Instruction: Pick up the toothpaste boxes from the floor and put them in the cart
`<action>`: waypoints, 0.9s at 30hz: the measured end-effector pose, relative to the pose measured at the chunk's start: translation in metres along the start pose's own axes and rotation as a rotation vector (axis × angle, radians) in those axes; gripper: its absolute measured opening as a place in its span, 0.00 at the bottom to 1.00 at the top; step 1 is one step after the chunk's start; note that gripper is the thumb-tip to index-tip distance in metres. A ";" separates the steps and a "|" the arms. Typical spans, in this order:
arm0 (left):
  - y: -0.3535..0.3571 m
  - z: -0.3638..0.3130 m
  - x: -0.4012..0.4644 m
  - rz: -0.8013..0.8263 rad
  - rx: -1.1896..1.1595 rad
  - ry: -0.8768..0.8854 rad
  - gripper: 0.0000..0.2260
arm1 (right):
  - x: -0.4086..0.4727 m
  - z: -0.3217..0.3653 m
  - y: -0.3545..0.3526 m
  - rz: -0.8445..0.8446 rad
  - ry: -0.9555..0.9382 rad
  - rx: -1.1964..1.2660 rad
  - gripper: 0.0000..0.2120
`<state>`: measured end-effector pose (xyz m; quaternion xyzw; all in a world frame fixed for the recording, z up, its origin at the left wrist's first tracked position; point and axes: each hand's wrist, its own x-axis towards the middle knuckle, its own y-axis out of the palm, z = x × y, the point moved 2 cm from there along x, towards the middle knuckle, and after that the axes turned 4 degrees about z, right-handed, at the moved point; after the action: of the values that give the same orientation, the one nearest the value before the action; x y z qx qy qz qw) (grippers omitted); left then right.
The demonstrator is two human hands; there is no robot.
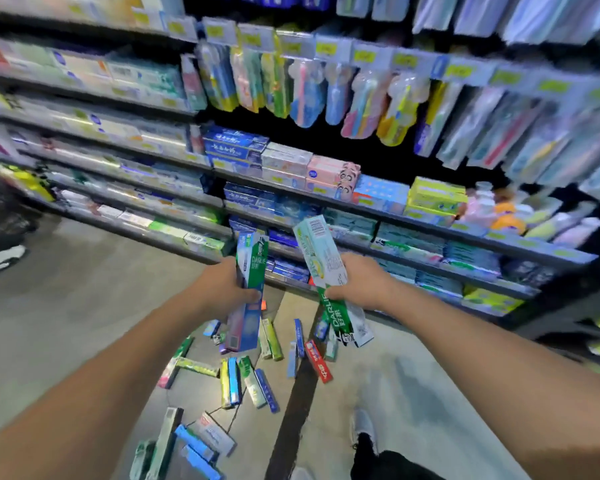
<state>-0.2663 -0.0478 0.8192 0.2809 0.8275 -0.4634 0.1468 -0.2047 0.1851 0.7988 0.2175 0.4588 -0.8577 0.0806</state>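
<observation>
The left hand has its grip clamped on a bundle of toothpaste boxes, a green-and-white one in front and a blue one behind, held nearly upright in front of the shelves. The right hand has its grip clamped on a second bundle, a pale green box on top pointing up toward the shelves and a green-and-white box slanting down below the fingers.

Both bundles are in the air above the floor, just in front of the lowest shelf. Under the hands, many more loose boxes lie scattered on the floor at all angles, among them a red box below the right hand. A shoe stands on the floor to the right of the scattered boxes.
</observation>
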 end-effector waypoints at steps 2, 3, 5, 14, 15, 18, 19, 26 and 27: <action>0.014 -0.028 0.006 0.051 0.037 0.051 0.17 | -0.026 -0.027 -0.014 -0.047 0.059 0.056 0.25; 0.023 -0.045 0.007 0.081 0.070 0.078 0.17 | -0.038 -0.041 -0.020 -0.068 0.094 0.077 0.23; 0.043 -0.081 0.009 0.132 0.155 0.135 0.16 | -0.062 -0.070 -0.035 -0.115 0.167 0.117 0.21; 0.178 -0.270 0.016 0.301 0.413 0.440 0.16 | -0.198 -0.239 -0.089 -0.337 0.459 0.295 0.18; 0.197 -0.293 0.013 0.304 0.441 0.477 0.16 | -0.215 -0.262 -0.093 -0.365 0.494 0.314 0.20; 0.254 -0.360 0.000 0.333 0.529 0.579 0.17 | -0.268 -0.331 -0.100 -0.442 0.585 0.371 0.22; 0.274 -0.380 -0.005 0.362 0.558 0.605 0.18 | -0.285 -0.351 -0.103 -0.457 0.611 0.387 0.22; 0.403 -0.505 -0.044 0.472 0.615 0.803 0.16 | -0.394 -0.478 -0.112 -0.620 0.753 0.569 0.20; 0.419 -0.520 -0.048 0.486 0.630 0.828 0.18 | -0.407 -0.491 -0.114 -0.623 0.785 0.564 0.21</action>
<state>0.0326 0.5510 0.8307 0.6512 0.5496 -0.4921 -0.1783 0.2667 0.6286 0.8283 0.3872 0.2503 -0.7851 -0.4136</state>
